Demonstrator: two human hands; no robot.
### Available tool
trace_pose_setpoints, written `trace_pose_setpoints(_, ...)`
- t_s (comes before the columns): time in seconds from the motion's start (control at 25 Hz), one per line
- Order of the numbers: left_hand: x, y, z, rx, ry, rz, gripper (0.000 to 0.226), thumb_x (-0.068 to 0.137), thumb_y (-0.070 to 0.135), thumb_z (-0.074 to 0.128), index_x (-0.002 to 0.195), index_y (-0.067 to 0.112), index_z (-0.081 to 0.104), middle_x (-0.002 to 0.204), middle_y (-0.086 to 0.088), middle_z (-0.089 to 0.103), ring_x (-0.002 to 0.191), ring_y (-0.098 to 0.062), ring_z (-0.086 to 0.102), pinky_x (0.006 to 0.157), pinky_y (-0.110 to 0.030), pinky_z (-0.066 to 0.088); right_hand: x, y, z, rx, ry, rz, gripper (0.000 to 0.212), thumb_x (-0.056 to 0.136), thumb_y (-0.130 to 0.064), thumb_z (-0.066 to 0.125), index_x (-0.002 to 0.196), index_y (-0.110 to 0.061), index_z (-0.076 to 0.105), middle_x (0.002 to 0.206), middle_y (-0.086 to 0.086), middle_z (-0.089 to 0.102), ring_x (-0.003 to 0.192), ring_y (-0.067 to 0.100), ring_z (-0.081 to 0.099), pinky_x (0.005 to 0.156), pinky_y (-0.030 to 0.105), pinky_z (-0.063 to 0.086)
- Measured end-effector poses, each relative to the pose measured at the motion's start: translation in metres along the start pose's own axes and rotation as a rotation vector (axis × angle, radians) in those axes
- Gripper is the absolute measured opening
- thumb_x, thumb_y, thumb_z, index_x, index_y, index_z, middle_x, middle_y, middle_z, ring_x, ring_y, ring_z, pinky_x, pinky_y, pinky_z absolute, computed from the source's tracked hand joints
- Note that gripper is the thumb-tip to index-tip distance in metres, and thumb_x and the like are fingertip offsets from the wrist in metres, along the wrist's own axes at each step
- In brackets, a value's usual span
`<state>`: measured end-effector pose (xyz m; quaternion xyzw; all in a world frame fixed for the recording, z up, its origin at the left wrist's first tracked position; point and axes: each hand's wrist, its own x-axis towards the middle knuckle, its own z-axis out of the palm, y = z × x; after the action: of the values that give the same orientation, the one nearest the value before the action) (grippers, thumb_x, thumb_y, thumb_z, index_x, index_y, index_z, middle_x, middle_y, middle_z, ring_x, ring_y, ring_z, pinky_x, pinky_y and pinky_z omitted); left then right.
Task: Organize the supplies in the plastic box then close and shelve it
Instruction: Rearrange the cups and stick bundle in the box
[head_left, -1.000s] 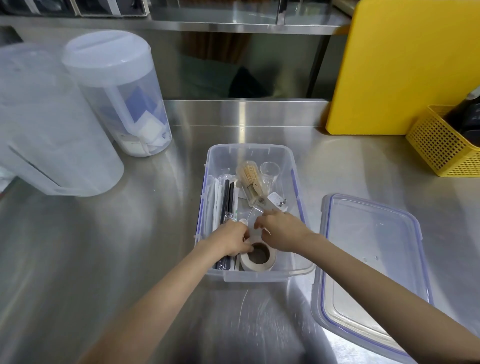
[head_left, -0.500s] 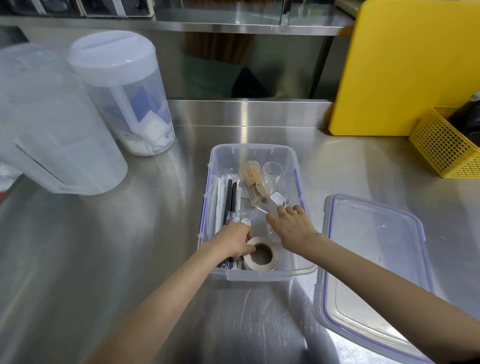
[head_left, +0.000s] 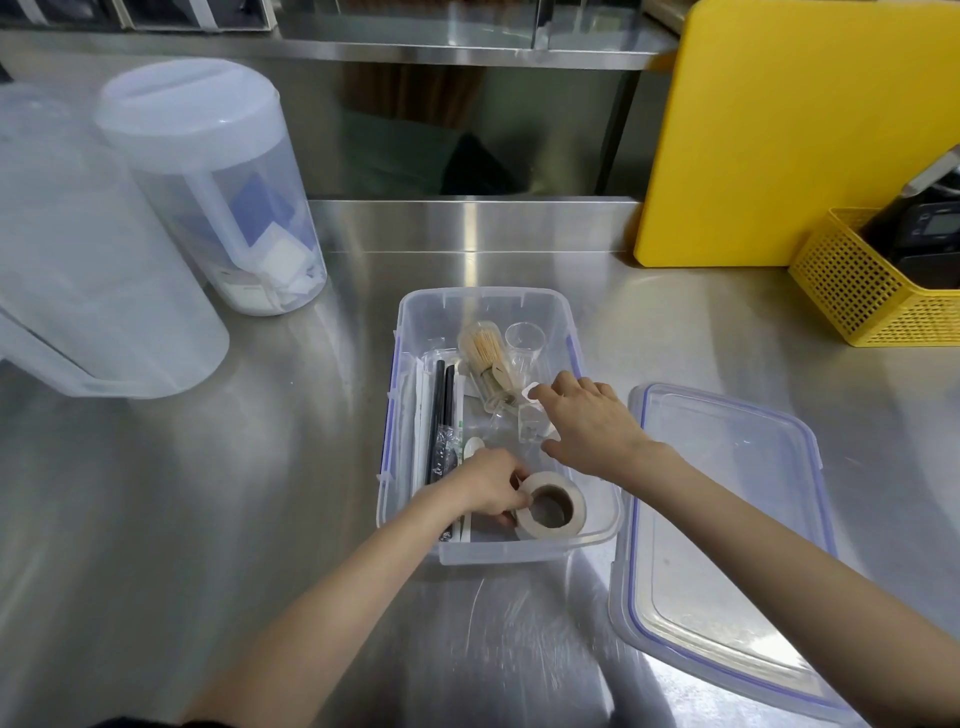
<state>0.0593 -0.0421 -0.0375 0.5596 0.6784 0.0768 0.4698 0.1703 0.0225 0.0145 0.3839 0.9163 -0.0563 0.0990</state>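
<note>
A clear plastic box (head_left: 483, 306) with blue latches sits open on the steel counter. Inside lie black straws (head_left: 440, 410) along the left side, a bundle of toothpicks (head_left: 485, 353), a small clear cup (head_left: 524, 338) and a roll of beige tape (head_left: 550, 512) at the near end. My left hand (head_left: 488, 486) grips the tape roll's left edge. My right hand (head_left: 587, 426) reaches over small white and clear items (head_left: 532, 415) in the box's middle, fingers spread; whether it holds one is hidden. The box's lid (head_left: 727, 545) lies upside down to the right.
Two large translucent pitchers (head_left: 218, 187) (head_left: 78, 270) stand at the back left. A yellow cutting board (head_left: 810, 130) leans on the back wall at right, beside a yellow mesh basket (head_left: 872, 291) with dark devices. A steel shelf (head_left: 415, 47) runs above the counter.
My right hand moved away from my left, farther into the box toward the small white items. My left hand shifted down onto the tape roll's edge.
</note>
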Motion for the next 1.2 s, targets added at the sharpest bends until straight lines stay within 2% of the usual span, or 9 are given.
trace_pose_setpoints(0.08, -0.001, -0.004, -0.004, -0.076, -0.012, -0.021, 0.027, 0.090, 0.010, 0.048, 0.113, 0.001, 0.060, 0.077, -0.009, 0.067, 0.043, -0.003, 0.061, 0.049, -0.012, 0.050, -0.001, 0.001, -0.001, 0.027, 0.009, 0.016, 0.050, 0.087, -0.024, 0.057, 0.131, -0.011, 0.038, 0.127, 0.012, 0.048, 0.116, 0.032, 0.049, 0.102, 0.038, 0.037)
trace_pose_setpoints(0.12, -0.002, -0.005, -0.007, -0.114, 0.008, -0.038, 0.029, 0.091, 0.012, 0.048, 0.115, -0.001, 0.057, 0.078, -0.010, 0.067, 0.045, -0.004, 0.061, 0.053, -0.018, 0.054, -0.001, 0.002, -0.003, 0.043, 0.014, 0.025, 0.049, 0.087, -0.027, 0.057, 0.130, -0.010, 0.039, 0.126, 0.012, 0.049, 0.116, 0.032, 0.049, 0.101, 0.038, 0.037)
trace_pose_setpoints(0.24, 0.003, -0.007, -0.019, -0.100, 0.209, -0.071, 0.032, 0.090, 0.020, 0.051, 0.117, 0.003, 0.051, 0.099, -0.014, 0.063, 0.073, -0.023, 0.061, 0.077, -0.036, 0.055, 0.000, 0.006, -0.008, 0.091, 0.040, 0.052, 0.050, 0.089, -0.033, 0.054, 0.132, -0.013, 0.039, 0.127, 0.012, 0.048, 0.116, 0.032, 0.048, 0.099, 0.037, 0.037)
trace_pose_setpoints(0.32, 0.008, -0.007, -0.026, -0.073, 0.334, -0.091, 0.040, 0.088, 0.024, 0.053, 0.123, 0.006, 0.045, 0.118, -0.013, 0.057, 0.091, -0.026, 0.059, 0.083, -0.036, 0.049, 0.001, 0.009, -0.011, 0.127, 0.068, 0.067, 0.053, 0.090, -0.035, 0.052, 0.137, -0.015, 0.037, 0.131, 0.011, 0.047, 0.118, 0.032, 0.046, 0.100, 0.037, 0.037)
trace_pose_setpoints(0.48, 0.018, -0.007, -0.028, -0.078, 0.373, -0.161, 0.048, 0.088, 0.030, 0.054, 0.129, 0.008, 0.040, 0.132, -0.016, 0.040, 0.113, -0.031, 0.052, 0.094, -0.035, 0.043, 0.004, 0.013, -0.010, 0.211, 0.093, 0.088, 0.054, 0.090, -0.037, 0.051, 0.139, -0.018, 0.036, 0.134, 0.010, 0.046, 0.119, 0.030, 0.046, 0.100, 0.035, 0.036)
trace_pose_setpoints(0.72, 0.028, -0.010, -0.026, -0.164, 0.421, -0.137, 0.025, 0.088, 0.023, 0.055, 0.109, 0.009, 0.059, 0.129, -0.016, 0.049, 0.112, -0.029, 0.054, 0.094, -0.034, 0.042, 0.009, 0.014, -0.005, 0.252, 0.088, 0.089, 0.055, 0.091, -0.037, 0.051, 0.140, -0.018, 0.036, 0.134, 0.009, 0.046, 0.121, 0.028, 0.045, 0.101, 0.035, 0.037)
trace_pose_setpoints(1.04, 0.010, -0.007, -0.030, -0.293, 0.467, 0.027, 0.013, 0.086, 0.023, 0.058, 0.095, 0.014, 0.055, 0.122, -0.010, 0.060, 0.108, -0.024, 0.058, 0.080, -0.025, 0.039, 0.003, 0.011, -0.008, 0.376, 0.149, 0.084, 0.055, 0.089, -0.039, 0.054, 0.137, -0.017, 0.040, 0.130, 0.011, 0.046, 0.112, 0.030, 0.054, 0.097, 0.036, 0.043)
trace_pose_setpoints(1.12, 0.004, -0.009, -0.031, -0.301, 0.485, 0.033, 0.023, 0.083, 0.021, 0.062, 0.102, 0.017, 0.051, 0.126, -0.010, 0.055, 0.106, -0.024, 0.059, 0.080, -0.027, 0.044, 0.000, 0.011, -0.012, 0.443, 0.166, 0.078, 0.055, 0.088, -0.038, 0.056, 0.136, -0.016, 0.041, 0.131, 0.012, 0.046, 0.112, 0.029, 0.055, 0.095, 0.035, 0.045)
trace_pose_setpoints(1.2, -0.002, -0.010, -0.034, -0.249, 0.501, 0.051, 0.047, 0.080, 0.020, 0.066, 0.121, 0.013, 0.044, 0.132, -0.011, 0.048, 0.113, -0.024, 0.054, 0.091, -0.032, 0.046, -0.002, 0.011, -0.017, 0.513, 0.201, 0.057, 0.054, 0.086, -0.036, 0.060, 0.132, -0.013, 0.044, 0.129, 0.011, 0.048, 0.111, 0.026, 0.056, 0.091, 0.031, 0.046)
